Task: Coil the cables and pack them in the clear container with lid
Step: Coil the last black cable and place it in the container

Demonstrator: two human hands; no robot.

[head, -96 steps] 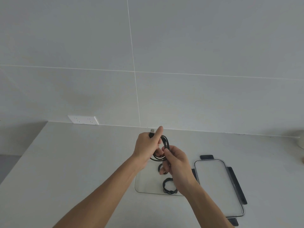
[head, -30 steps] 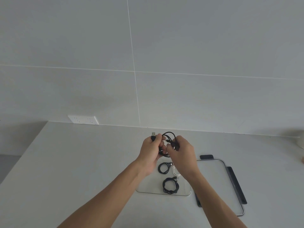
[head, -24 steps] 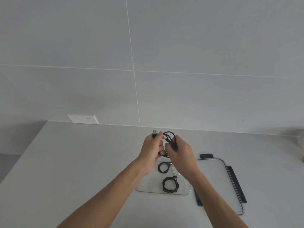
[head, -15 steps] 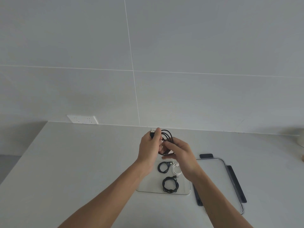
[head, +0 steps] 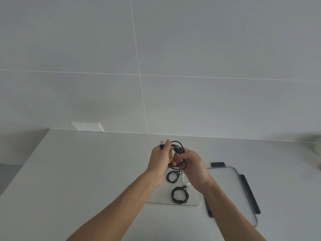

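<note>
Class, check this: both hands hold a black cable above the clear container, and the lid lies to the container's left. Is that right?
Not quite. The head view shows the lid lying to the container's right, not left. Both hands, left and right, do hold the black cable above it.

A single head-worn camera looks forward and down over the white counter toward the wall.

place: looks like a kitchen or some plain utility room at home, can't tell which
walls: big pale tiles, thin grout lines
worktop: smooth white worktop
outlet: white socket strip mid left of frame
</note>
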